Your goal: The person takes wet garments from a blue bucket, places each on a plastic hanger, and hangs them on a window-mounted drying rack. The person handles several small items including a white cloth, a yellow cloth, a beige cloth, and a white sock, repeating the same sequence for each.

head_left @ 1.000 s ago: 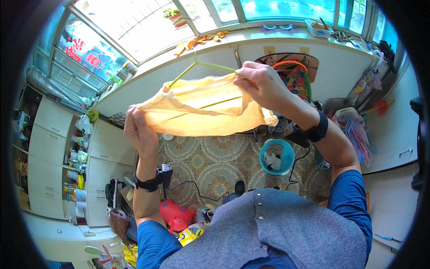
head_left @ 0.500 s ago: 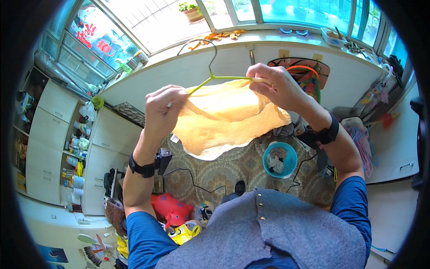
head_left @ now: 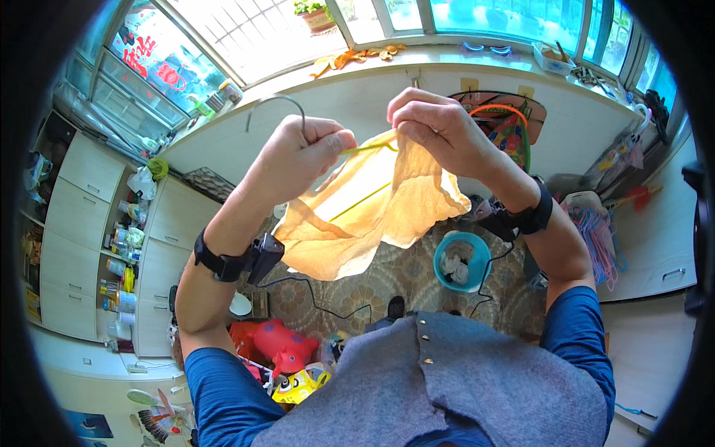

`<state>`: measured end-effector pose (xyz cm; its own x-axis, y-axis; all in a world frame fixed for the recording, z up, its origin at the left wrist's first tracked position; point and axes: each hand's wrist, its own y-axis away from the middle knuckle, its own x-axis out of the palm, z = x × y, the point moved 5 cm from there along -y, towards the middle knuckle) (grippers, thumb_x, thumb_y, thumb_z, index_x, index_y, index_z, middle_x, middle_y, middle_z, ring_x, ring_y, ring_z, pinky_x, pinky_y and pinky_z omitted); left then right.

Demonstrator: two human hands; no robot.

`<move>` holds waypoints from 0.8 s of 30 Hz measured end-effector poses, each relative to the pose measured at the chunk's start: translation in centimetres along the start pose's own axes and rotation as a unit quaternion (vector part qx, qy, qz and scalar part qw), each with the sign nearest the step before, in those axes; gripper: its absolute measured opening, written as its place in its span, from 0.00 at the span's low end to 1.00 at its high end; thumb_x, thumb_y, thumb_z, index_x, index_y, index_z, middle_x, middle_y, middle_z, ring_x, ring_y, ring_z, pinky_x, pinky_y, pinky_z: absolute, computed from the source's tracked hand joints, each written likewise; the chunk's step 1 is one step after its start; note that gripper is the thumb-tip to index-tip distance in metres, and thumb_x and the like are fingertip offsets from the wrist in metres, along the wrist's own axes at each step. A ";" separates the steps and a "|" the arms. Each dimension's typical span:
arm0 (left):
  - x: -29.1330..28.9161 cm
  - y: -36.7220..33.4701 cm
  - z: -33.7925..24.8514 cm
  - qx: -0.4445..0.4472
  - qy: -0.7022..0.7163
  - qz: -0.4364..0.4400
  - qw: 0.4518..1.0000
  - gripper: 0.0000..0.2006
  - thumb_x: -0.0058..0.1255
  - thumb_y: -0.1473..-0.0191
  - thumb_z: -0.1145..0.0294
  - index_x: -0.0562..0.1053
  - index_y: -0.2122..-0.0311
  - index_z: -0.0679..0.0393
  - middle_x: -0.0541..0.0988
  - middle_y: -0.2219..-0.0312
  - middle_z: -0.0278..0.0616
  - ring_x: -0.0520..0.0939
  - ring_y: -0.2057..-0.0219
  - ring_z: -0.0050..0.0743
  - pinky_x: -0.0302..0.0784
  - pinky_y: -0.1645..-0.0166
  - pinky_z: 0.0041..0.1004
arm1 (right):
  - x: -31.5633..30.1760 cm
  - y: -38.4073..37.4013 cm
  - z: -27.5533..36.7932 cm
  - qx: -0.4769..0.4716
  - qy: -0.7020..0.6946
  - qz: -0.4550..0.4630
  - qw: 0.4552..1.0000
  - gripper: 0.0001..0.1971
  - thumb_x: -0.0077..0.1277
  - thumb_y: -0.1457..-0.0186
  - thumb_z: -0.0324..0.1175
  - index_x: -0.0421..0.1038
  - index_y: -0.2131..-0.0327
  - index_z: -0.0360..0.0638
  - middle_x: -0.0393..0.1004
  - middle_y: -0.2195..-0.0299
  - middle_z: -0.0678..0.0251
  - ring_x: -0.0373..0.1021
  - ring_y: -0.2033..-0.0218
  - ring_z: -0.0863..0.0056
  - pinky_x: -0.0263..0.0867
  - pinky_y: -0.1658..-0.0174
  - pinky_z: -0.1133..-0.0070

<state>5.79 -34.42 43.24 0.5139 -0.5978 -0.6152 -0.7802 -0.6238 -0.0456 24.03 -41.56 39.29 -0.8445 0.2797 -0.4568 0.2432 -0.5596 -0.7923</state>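
Observation:
My left hand (head_left: 302,158) is closed around a yellow-green clothes hanger (head_left: 362,148) near its neck. The grey metal hook curves up above that hand. A thin yellow garment (head_left: 350,238), lit through from the window side, hangs below both hands. Its upper edge is pinched between the fingers of my right hand (head_left: 433,128), close to the hanger's right end. The hanger's lower bar shows as a slanting line against the cloth. Part of the hanger is hidden by the garment and my fingers.
A windowsill (head_left: 432,61) with orange peels and a white tray runs along the far side. A turquoise bucket (head_left: 477,266) with cloth inside stands on the patterned floor. Red toy (head_left: 283,346) lies at lower left; pink and blue hangers (head_left: 596,231) hang at right. Black cords cross the floor.
My left hand has moved from the hanger's left arm to its neck. The hanger has turned, its hook shifting left. My right hand has come slightly left, and the garment has bunched and folded.

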 end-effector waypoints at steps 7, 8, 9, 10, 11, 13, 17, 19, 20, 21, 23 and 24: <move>-1.4 0.1 -0.6 0.025 -0.023 -0.001 0.999 0.09 0.54 0.45 0.68 0.77 0.69 0.64 0.66 0.85 0.22 0.61 0.84 0.08 0.55 0.80 0.16 | -0.7 1.0 -1.1 0.055 -0.024 0.009 0.998 0.05 0.49 0.43 0.28 0.72 0.67 0.35 0.72 0.77 0.66 0.68 0.75 0.81 0.66 0.71 0.82; -1.5 0.1 -0.6 0.025 -0.029 0.005 0.999 0.09 0.54 0.46 0.68 0.77 0.69 0.64 0.66 0.85 0.22 0.61 0.84 0.08 0.55 0.80 0.16 | -1.0 1.1 -1.2 0.063 -0.014 -0.008 0.998 0.06 0.50 0.43 0.28 0.72 0.67 0.35 0.72 0.77 0.65 0.68 0.75 0.80 0.66 0.71 0.82; -1.6 0.2 -0.8 0.027 -0.021 0.000 0.999 0.08 0.54 0.46 0.69 0.77 0.69 0.64 0.66 0.85 0.22 0.61 0.83 0.08 0.55 0.80 0.16 | -1.2 1.1 -1.3 0.069 -0.004 -0.020 0.997 0.06 0.51 0.44 0.29 0.72 0.68 0.35 0.72 0.78 0.65 0.68 0.75 0.78 0.66 0.70 0.82; -1.7 0.2 -0.9 0.025 -0.015 -0.003 1.000 0.08 0.54 0.46 0.69 0.77 0.69 0.64 0.65 0.85 0.22 0.60 0.83 0.08 0.54 0.80 0.16 | -1.4 1.1 -1.6 0.107 0.016 -0.045 0.993 0.06 0.52 0.44 0.29 0.72 0.68 0.35 0.72 0.78 0.64 0.68 0.76 0.77 0.66 0.70 0.82; -1.8 0.2 -1.0 0.028 -0.006 -0.008 1.000 0.08 0.54 0.46 0.69 0.77 0.69 0.64 0.65 0.85 0.22 0.60 0.83 0.08 0.54 0.80 0.17 | -1.4 1.0 -2.0 0.145 0.038 -0.036 0.988 0.07 0.54 0.46 0.31 0.71 0.70 0.36 0.72 0.77 0.64 0.70 0.74 0.71 0.66 0.69 0.79; -1.6 0.1 -1.1 0.021 -0.013 -0.005 1.000 0.08 0.54 0.46 0.70 0.77 0.69 0.64 0.65 0.85 0.22 0.60 0.84 0.08 0.54 0.80 0.16 | -1.3 0.4 -0.1 -0.004 0.095 -0.112 0.989 0.07 0.54 0.47 0.30 0.71 0.71 0.36 0.71 0.76 0.65 0.70 0.72 0.72 0.66 0.68 0.79; -1.4 -0.1 -1.4 0.026 -0.031 -0.003 0.999 0.07 0.53 0.46 0.71 0.77 0.70 0.64 0.65 0.85 0.22 0.60 0.84 0.07 0.53 0.81 0.16 | -0.1 -1.0 1.0 -0.064 0.161 -0.054 0.983 0.06 0.56 0.50 0.27 0.70 0.73 0.35 0.70 0.72 0.61 0.69 0.67 0.64 0.67 0.64 0.74; -1.8 0.0 -1.3 0.009 -0.055 -0.029 0.998 0.07 0.53 0.45 0.70 0.76 0.70 0.64 0.65 0.85 0.22 0.60 0.84 0.07 0.53 0.81 0.16 | -0.2 -1.3 0.5 0.006 0.119 -0.037 0.992 0.05 0.55 0.50 0.25 0.70 0.72 0.35 0.72 0.68 0.60 0.69 0.64 0.63 0.67 0.61 0.73; -2.1 0.1 -1.2 0.004 -0.064 -0.041 0.997 0.07 0.53 0.45 0.70 0.76 0.70 0.64 0.65 0.85 0.22 0.60 0.84 0.07 0.53 0.81 0.16 | 0.0 -1.2 1.1 -0.067 0.101 -0.023 0.992 0.05 0.55 0.50 0.25 0.71 0.71 0.35 0.72 0.67 0.59 0.70 0.63 0.63 0.67 0.60 0.73; -2.3 0.2 -1.2 0.001 -0.057 -0.043 0.997 0.07 0.53 0.45 0.70 0.76 0.70 0.64 0.65 0.85 0.23 0.60 0.84 0.07 0.54 0.81 0.15 | -0.1 -1.0 1.2 -0.099 0.082 -0.018 0.991 0.05 0.54 0.49 0.26 0.72 0.70 0.35 0.73 0.66 0.59 0.70 0.62 0.63 0.67 0.60 0.73; -2.7 0.3 -1.1 -0.004 -0.040 -0.043 0.998 0.07 0.52 0.45 0.70 0.76 0.70 0.64 0.66 0.85 0.23 0.60 0.84 0.07 0.54 0.81 0.15 | 0.3 0.0 0.2 -0.074 0.006 0.005 0.997 0.06 0.53 0.46 0.27 0.73 0.66 0.35 0.74 0.62 0.60 0.71 0.59 0.68 0.66 0.57 0.74; -2.8 0.4 -1.1 -0.001 -0.024 -0.048 0.999 0.07 0.52 0.45 0.70 0.77 0.70 0.64 0.66 0.85 0.24 0.61 0.85 0.07 0.54 0.81 0.15 | -0.3 0.6 -0.8 -0.058 -0.021 -0.073 0.995 0.07 0.53 0.46 0.28 0.73 0.65 0.35 0.74 0.62 0.61 0.70 0.59 0.70 0.66 0.57 0.74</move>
<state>4.45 -33.50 45.80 0.5678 -0.5104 -0.6459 -0.7279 -0.6777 -0.1043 24.87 -41.36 38.61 -0.8937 0.3174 -0.3170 0.1667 -0.4210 -0.8916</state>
